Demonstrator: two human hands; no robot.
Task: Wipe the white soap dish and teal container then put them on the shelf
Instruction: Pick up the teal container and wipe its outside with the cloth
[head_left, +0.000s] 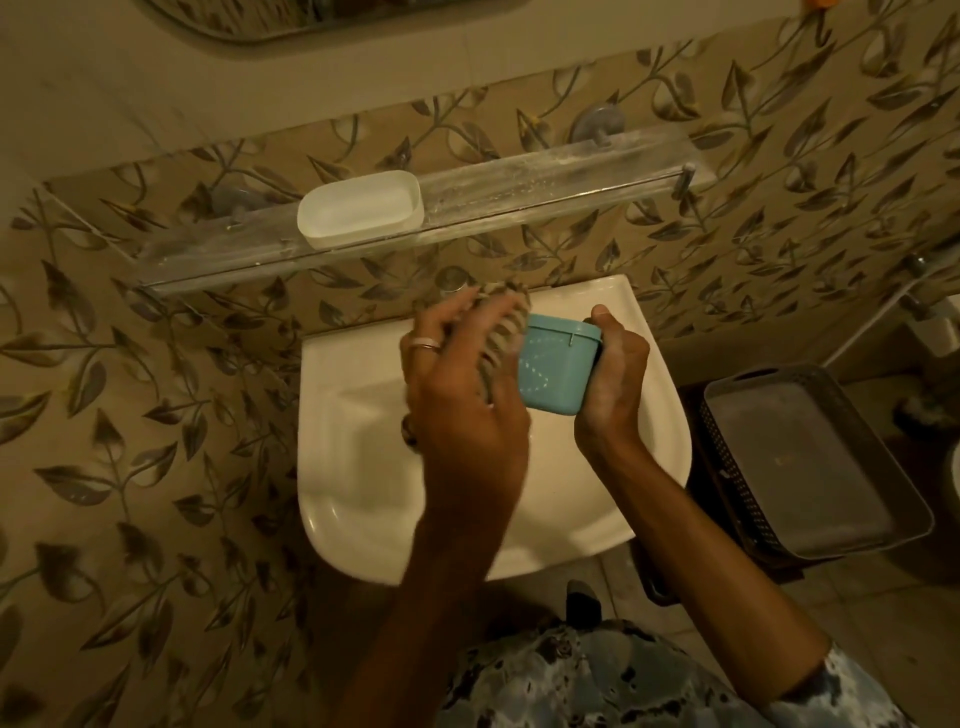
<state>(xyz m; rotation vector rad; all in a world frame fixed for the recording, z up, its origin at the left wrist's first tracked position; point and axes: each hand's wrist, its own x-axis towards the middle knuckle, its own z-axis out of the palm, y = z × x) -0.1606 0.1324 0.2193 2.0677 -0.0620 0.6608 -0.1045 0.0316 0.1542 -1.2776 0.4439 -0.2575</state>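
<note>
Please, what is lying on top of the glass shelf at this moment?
The white soap dish stands on the glass shelf, left of its middle; elsewhere only dusty marks. What lies beneath the dish is covered.

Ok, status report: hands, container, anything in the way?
Left hand grips striped cloth against teal container. Right hand holds it over sink. White soap dish already on shelf. No obstruction seen.

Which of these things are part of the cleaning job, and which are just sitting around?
Part of the job:
teal container, held in the right hand
cloth, gripped in the left hand
soap dish, already on the shelf

Just there:
sink
basket
</note>
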